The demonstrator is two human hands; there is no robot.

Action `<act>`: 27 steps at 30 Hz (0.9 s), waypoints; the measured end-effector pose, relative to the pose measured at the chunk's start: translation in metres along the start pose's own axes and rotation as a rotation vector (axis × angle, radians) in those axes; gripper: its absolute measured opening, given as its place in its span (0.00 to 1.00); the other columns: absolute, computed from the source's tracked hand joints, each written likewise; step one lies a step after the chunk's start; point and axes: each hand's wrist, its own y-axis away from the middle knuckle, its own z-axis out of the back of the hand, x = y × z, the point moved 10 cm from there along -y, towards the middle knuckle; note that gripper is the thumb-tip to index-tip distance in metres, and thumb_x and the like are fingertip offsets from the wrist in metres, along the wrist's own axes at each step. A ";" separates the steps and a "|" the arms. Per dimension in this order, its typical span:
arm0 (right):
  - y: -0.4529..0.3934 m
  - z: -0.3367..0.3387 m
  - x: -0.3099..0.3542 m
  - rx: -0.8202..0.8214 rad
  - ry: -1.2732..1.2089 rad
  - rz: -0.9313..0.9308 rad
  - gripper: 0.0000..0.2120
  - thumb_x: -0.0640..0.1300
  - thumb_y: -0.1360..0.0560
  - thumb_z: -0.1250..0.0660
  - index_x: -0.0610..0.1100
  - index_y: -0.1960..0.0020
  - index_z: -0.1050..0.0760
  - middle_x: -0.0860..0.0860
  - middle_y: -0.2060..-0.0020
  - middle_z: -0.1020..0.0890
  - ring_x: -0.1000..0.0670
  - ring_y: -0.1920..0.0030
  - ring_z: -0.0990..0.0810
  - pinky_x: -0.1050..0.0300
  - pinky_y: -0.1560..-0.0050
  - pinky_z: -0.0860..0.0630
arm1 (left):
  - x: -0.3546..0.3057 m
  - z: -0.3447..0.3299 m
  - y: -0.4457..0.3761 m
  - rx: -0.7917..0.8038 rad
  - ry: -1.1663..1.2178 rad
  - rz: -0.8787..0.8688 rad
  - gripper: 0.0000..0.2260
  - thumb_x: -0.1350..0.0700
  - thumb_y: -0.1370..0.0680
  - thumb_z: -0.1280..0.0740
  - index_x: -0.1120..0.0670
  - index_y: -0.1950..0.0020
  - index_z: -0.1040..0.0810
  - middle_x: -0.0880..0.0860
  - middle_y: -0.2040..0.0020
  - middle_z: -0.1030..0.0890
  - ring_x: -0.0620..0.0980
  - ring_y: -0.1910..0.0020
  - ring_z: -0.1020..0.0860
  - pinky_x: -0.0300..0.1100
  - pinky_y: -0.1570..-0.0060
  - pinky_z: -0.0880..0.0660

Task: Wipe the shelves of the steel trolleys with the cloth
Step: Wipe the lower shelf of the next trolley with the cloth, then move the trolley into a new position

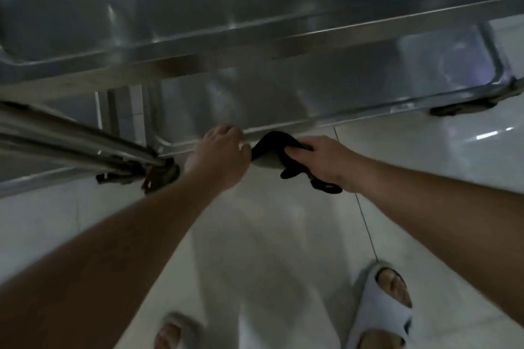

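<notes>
Your right hand (320, 160) has its fingers curled round the black cloth (272, 150), bunching it so that loose ends hang below your palm. The cloth sits at the near edge of the steel trolley's lowest shelf (255, 99), about midway along that edge. Your left hand (219, 156) is just beside it, touching the cloth's left end, fingers bent over the shelf's rim; whether it pinches the cloth or only the rim, you cannot tell. A caster (161, 176) shows under the shelf's near left corner. Below, your pale slippers (380, 309) stand on the glossy tiled floor (425, 150).
</notes>
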 end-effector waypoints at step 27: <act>0.474 -0.125 0.324 -0.008 0.693 -0.101 0.10 0.54 0.16 0.39 0.52 0.50 0.21 0.52 0.61 0.19 0.49 0.64 0.19 0.50 0.62 0.20 | -0.052 0.349 0.462 0.427 0.105 0.379 0.21 0.49 0.16 0.40 0.53 0.23 0.31 0.56 0.29 0.26 0.59 0.31 0.28 0.53 0.36 0.29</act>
